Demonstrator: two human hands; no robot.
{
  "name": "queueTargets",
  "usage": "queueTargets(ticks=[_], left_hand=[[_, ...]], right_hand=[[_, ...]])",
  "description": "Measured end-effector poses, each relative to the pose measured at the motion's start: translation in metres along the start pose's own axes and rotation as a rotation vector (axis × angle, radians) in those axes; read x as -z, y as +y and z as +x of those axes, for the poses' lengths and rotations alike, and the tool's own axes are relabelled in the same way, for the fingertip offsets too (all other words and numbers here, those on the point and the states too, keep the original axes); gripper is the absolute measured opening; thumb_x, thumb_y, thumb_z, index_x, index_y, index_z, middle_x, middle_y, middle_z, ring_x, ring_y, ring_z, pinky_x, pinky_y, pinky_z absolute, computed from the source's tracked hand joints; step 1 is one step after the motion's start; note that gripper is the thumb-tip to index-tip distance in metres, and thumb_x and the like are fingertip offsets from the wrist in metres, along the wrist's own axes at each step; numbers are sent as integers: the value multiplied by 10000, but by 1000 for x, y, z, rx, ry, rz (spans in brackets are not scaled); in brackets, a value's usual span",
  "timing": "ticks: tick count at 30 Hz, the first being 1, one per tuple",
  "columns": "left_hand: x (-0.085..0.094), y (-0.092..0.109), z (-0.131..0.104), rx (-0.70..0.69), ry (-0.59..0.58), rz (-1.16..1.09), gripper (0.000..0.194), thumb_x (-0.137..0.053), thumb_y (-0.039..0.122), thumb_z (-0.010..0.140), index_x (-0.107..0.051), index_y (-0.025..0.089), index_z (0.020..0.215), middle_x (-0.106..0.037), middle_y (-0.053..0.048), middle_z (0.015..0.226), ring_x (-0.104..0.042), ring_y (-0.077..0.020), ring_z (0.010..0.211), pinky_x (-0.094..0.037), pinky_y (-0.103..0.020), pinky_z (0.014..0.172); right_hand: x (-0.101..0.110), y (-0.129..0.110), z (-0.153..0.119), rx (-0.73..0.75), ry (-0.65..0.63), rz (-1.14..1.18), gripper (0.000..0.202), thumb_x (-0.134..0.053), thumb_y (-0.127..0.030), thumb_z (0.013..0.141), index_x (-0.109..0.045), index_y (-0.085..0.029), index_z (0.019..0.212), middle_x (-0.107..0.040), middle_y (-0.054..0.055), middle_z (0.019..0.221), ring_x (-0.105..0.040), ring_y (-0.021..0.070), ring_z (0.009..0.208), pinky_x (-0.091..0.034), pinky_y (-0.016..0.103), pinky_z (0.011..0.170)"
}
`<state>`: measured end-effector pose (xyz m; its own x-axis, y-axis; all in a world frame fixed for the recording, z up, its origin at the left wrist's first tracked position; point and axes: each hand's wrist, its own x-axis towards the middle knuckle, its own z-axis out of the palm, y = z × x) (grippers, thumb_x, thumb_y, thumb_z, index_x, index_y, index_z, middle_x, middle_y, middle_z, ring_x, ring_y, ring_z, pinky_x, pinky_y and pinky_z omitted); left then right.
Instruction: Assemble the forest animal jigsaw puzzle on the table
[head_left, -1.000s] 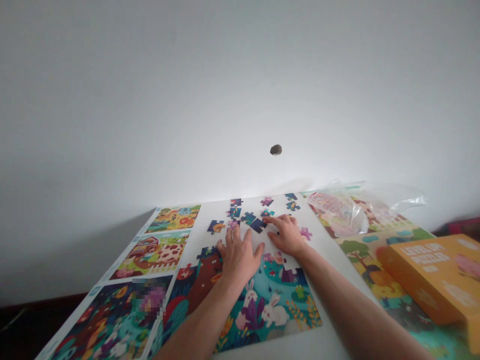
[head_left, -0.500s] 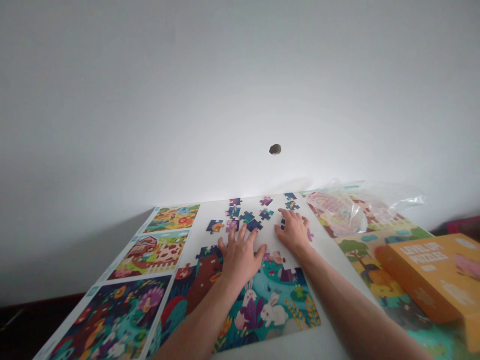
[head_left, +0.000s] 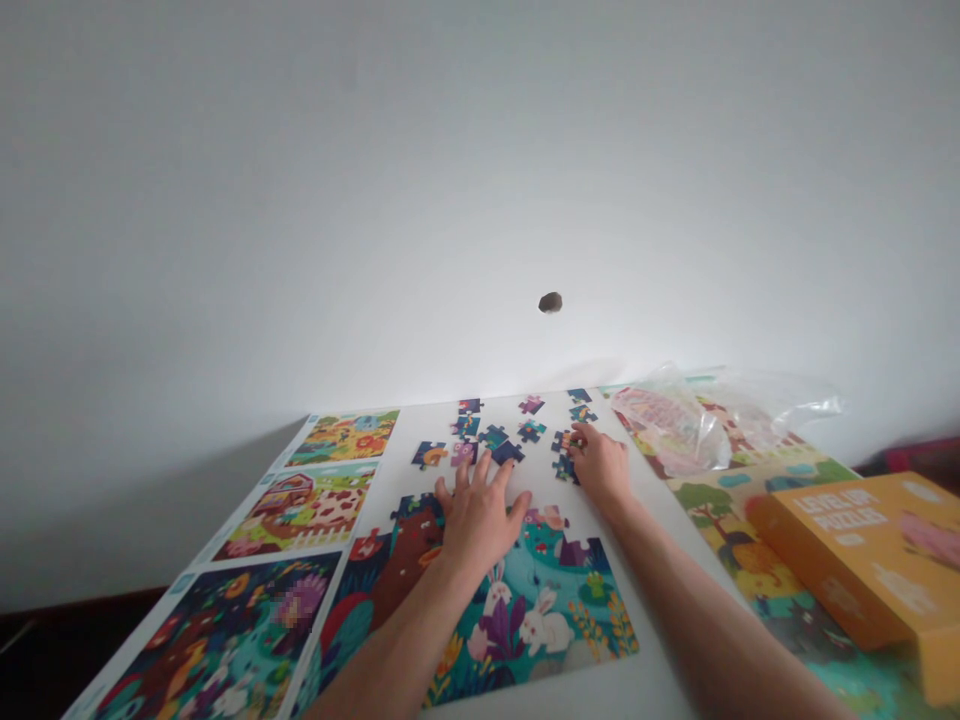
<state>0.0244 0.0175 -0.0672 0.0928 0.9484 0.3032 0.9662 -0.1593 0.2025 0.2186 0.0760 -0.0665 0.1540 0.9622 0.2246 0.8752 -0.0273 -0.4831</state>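
A partly assembled puzzle (head_left: 551,600) with a bear, rabbits and teal plants lies on the white table. My left hand (head_left: 480,510) is spread over its upper edge, fingers apart, fingertips near loose pieces. Beyond it are several loose pieces, among them an orange-and-blue one (head_left: 430,455), a dark blue one (head_left: 507,453) and a teal one (head_left: 532,431). My right hand (head_left: 600,463) has its fingers drawn together at the edge of a dark piece (head_left: 564,467), right of the loose group. Whether a piece is pinched there is hidden.
Printed picture sheets (head_left: 307,510) lie along the left side. On the right, a clear plastic bag (head_left: 675,425) rests on colourful sheets, with an orange puzzle box (head_left: 862,560) nearer me. Behind the table rises a white wall (head_left: 480,200) with a hole.
My right hand has moved slightly right and its spread fingers have drawn together, uncovering dark pieces beside it. My left hand has stayed nearly in place.
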Motion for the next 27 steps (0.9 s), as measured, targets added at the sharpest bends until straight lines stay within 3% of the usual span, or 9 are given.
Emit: queueTargets(ticks=[4,7,11,18,24,27], left_hand=[[1,1,0,3,1,-2,442,-546,466,857,-599,314,1269,-462,-100,1446,-368,-399,1310,-218,-680,1028],[1,1,1,12,-5,-7,445,-563,457,847,-601,315,1267,-465,-99,1443,-369,-398,1312,-213,-674,1037],[1,1,2,15,-7,-8,451,-568,449,846,-598,311,1274,-468,-105,1438,-370,-402,1311,-211,-672,1039],[1,1,1,12,-11,5,438,-552,447,855,-598,317,1270,-469,-98,1439,-368,-400,1313,-228,-675,1025],[2,1,2,15,-17,5,445,-553,443,851,-596,310,1273,-463,-101,1442,-365,-396,1318,-227,-672,1031],[2,1,2,12,-17,2,435,-553,441,851,-603,313,1265,-472,-97,1435,-369,-397,1312,-224,-678,1030]], right_hand=[[-4,-8,-1,121,-4,75,429,-504,-178,853,-535,-210,1280,-660,54,1187,-605,184,1049,-376,285,933],[-1,-15,-7,62,55,-59,421,-536,-295,862,-541,-215,1276,-641,96,1188,-548,267,1110,-322,398,979],[2,-21,-12,19,4,-136,542,-607,-441,801,-532,-220,1290,-610,125,1206,-492,325,1137,-301,465,961],[1,-24,-13,111,-56,-74,461,-525,-277,842,-524,-236,1301,-623,81,1226,-487,282,1157,-276,452,984],[5,-24,-13,159,-78,-76,572,-645,-300,738,-535,-304,1300,-546,64,1301,-453,302,1166,-265,470,998],[2,-20,-11,107,-66,-95,519,-640,-296,762,-559,-308,1274,-538,72,1291,-439,309,1168,-282,482,986]])
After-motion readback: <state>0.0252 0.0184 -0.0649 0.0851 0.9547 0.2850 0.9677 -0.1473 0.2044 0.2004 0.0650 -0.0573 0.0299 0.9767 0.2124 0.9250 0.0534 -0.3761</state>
